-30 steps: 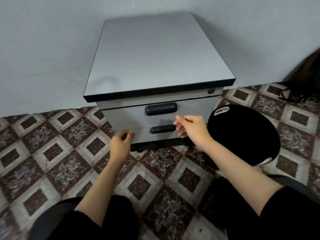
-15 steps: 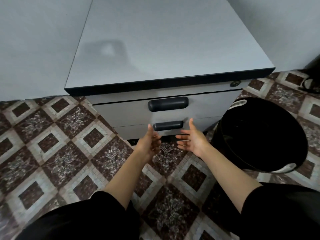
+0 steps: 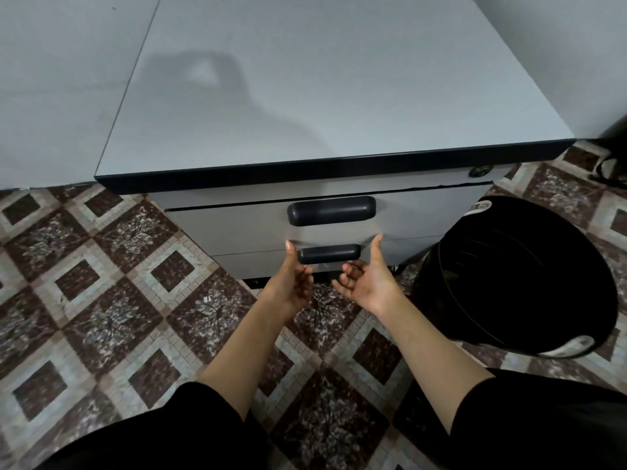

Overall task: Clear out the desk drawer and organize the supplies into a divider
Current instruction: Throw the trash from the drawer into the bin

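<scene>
Your left hand [image 3: 292, 283] and right hand [image 3: 368, 283] hover empty, fingers relaxed, flanking the lower drawer handle [image 3: 328, 254], seemingly poised to pull.

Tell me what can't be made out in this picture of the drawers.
Head view only:
- Contents of the grey drawers: hidden behind their shut fronts.
- Inside of the round black bin: too dark to read.
- Dark object at the right edge: cut off by the frame.
- Any divider: none in view.
</scene>
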Demonstrator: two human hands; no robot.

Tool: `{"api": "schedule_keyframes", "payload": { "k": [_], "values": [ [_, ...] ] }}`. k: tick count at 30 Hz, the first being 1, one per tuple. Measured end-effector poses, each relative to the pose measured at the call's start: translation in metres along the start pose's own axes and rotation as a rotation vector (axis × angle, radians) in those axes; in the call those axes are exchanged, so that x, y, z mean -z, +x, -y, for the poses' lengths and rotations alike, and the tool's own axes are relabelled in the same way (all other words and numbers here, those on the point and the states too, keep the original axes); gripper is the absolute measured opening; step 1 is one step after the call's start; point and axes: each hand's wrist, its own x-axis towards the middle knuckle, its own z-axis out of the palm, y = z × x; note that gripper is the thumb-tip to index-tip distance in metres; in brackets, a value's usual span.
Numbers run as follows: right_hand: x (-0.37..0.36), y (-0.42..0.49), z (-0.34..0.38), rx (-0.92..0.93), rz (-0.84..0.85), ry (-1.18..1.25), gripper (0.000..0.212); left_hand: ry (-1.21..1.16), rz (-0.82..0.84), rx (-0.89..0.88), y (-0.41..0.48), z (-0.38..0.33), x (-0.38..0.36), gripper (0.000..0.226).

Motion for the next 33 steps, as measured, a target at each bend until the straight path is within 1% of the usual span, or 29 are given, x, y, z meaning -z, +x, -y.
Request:
{"api": "schedule_keyframes", "payload": {
  "k": [3,8,13,16,19,21,23,26,28,33],
  "values": [
    [0.0,0.004,-0.001,-0.005,-0.003,-0.048,0.067,0.02,0.023,0.005,0.001,0.0,-0.002,0.059],
    [0.001,0.002,0.001,-0.024,-0.003,-0.194,0.073,-0.035,0.013,0.029,0.0,0.006,-0.008,0.059],
    [0.0,-0.001,0.0,-0.05,0.0,-0.291,0.08,0.031,-0.028,0.078,0.001,0.003,-0.004,0.062],
    [-0.001,-0.002,-0.001,-0.055,-0.009,-0.335,0.082,0.085,-0.046,0.104,0.0,0.002,-0.005,0.069],
    [0.005,-0.001,-0.005,-0.073,-0.07,-0.389,0.088,0.116,-0.036,0.16,-0.001,0.005,-0.003,0.082],
    [0.009,-0.001,-0.01,-0.096,-0.102,-0.398,0.089,0.104,-0.047,0.194,-0.003,0.007,0.001,0.086],
    [0.01,-0.003,-0.012,-0.107,-0.132,-0.408,0.083,0.13,-0.067,0.21,-0.005,0.008,0.006,0.079],
    [0.008,-0.01,-0.009,-0.108,-0.161,-0.473,0.06,0.198,-0.101,0.195,-0.01,0.005,0.009,0.059],
    [0.006,-0.015,-0.006,-0.091,-0.174,-0.547,0.05,0.249,-0.095,0.181,-0.013,0.003,0.009,0.054],
    [0.014,-0.026,-0.008,-0.082,-0.219,-0.683,0.053,0.325,-0.098,0.187,-0.024,0.013,0.016,0.051]
  ]
}}
